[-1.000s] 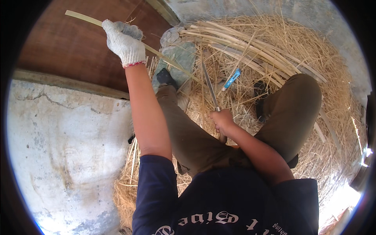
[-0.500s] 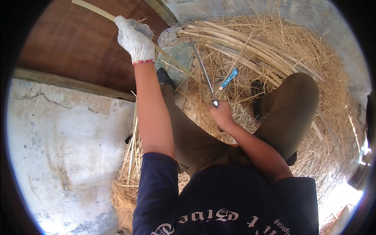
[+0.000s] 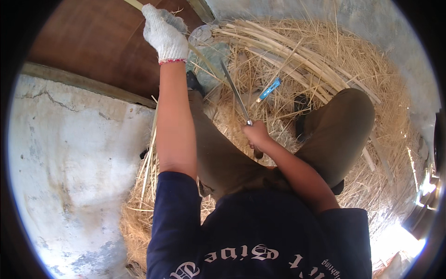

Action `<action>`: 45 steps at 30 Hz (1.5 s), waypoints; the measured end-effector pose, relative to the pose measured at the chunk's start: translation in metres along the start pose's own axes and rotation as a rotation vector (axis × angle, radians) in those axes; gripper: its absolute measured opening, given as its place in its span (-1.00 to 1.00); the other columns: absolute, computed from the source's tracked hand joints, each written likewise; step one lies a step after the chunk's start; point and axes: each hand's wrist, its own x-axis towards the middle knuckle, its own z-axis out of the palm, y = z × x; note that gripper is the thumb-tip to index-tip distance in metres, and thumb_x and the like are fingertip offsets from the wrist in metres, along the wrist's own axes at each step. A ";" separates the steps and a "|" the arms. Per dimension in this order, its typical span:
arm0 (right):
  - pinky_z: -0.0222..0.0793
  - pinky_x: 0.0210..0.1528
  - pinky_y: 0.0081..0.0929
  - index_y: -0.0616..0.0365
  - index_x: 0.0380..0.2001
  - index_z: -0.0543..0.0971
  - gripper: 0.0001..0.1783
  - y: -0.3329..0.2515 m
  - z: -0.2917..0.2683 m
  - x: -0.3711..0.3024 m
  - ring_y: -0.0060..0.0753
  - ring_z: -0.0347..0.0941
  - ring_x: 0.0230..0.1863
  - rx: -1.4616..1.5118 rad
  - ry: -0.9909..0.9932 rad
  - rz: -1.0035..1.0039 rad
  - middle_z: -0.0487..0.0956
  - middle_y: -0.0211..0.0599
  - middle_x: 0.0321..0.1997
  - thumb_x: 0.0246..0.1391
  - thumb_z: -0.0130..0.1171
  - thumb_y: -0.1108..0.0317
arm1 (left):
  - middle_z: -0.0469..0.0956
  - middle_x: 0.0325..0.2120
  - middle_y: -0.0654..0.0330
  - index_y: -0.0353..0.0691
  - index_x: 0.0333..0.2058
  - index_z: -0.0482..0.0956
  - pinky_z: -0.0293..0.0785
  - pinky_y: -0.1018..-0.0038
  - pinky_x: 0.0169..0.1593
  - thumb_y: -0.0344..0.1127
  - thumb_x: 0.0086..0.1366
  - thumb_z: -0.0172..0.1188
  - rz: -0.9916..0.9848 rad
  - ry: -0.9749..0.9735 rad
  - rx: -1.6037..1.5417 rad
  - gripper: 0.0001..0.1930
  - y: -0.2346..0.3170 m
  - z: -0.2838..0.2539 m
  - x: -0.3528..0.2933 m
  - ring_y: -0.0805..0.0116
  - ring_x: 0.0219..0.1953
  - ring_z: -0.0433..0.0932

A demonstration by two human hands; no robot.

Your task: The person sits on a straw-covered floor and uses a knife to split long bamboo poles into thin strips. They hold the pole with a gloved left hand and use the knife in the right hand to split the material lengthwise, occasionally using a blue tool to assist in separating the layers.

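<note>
My left hand (image 3: 165,35), in a white knitted glove with a red cuff edge, is stretched far out at the upper left. Its fingers are closed around a long, thin, pale strip (image 3: 204,59) that looks like split bamboo. The strip runs down past my hand toward the knife. My bare right hand (image 3: 258,136) grips the dark handle of a long-bladed knife (image 3: 236,90) between my legs, its blade pointing up and left. The blade tip is close to the strip; whether they touch I cannot tell. A blue utility knife (image 3: 269,90) lies on shavings beyond my right hand.
A bundle of pale strips (image 3: 288,51) lies on a wide heap of shavings (image 3: 390,121). A greenish stone (image 3: 216,58) sits near my left foot. To the left stand a cracked plaster wall (image 3: 74,153) and a brown panel (image 3: 102,51). More strips (image 3: 151,162) lean beside my left leg.
My left hand has moved slightly farther out with the strip, whose far end now leaves the picture. The knife has shifted a little left, its blade leaning more.
</note>
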 end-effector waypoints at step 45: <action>0.37 -0.60 -0.31 0.26 -0.37 0.43 -0.84 -0.070 -0.042 -0.004 -0.40 0.36 -0.68 0.857 0.209 0.223 0.40 -0.29 -0.59 0.14 0.14 0.38 | 0.01 -0.87 0.46 0.07 -0.78 0.14 -0.17 0.52 -0.57 -0.24 0.27 0.01 0.642 -0.231 -0.311 -0.57 0.186 -0.042 -0.152 0.55 -0.78 -0.10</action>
